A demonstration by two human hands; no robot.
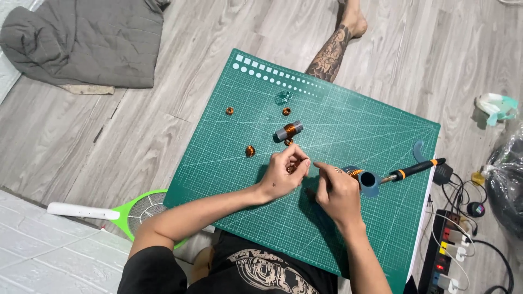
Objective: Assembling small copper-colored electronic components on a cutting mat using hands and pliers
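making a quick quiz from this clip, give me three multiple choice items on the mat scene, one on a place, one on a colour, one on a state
1. Where does the grey cylinder wound with copper wire lie?
A. on the green cutting mat
B. on the grey cloth
C. on the power strip

2. What colour is the frame of the racket-shaped swatter?
A. red
B. light green
C. black

3. What is the left hand doing?
A. lying flat and open on the floor
B. gripping the soldering iron
C. pinching a small copper coil

Answers:
1. A, it rests on the cutting mat beyond the hands.
2. B, its frame is light green with a white handle, partly under the mat.
3. C, its fingertips are closed on a small coil, while the soldering iron lies untouched beside the right hand.
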